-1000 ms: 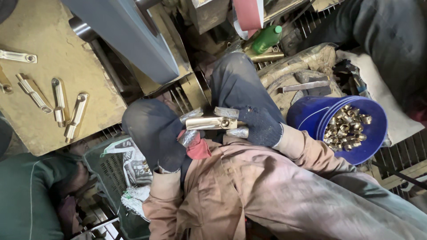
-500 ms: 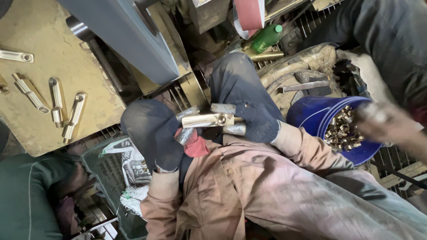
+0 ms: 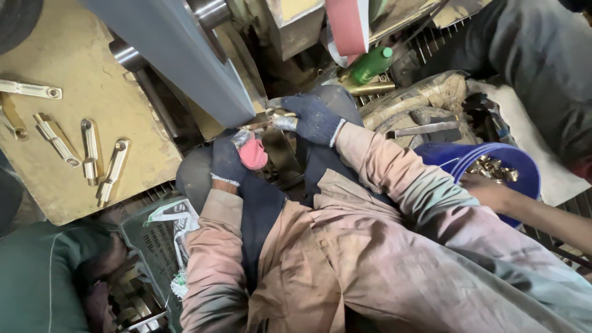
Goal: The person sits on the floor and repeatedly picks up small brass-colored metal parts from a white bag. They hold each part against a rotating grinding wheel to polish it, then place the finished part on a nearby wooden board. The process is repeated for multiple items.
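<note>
Both gloved hands closing on brass part [image 3: 279, 118] by grey machine arm [image 3: 185, 55]: right hand [image 3: 314, 117] gripping one end, left hand [image 3: 229, 161] w/ pink rag [image 3: 253, 154]. Risk: rag or glove snagging near red belt [image 3: 346, 24]

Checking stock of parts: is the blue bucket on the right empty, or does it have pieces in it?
Not empty. The blue bucket holds brass-coloured metal pieces, visible inside its rim; how deep they go cannot be told.

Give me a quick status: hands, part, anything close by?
Left hand and right hand, gloved, grip brass part. Grey machine arm just above. Another person's arm reaches blue bucket.
</note>
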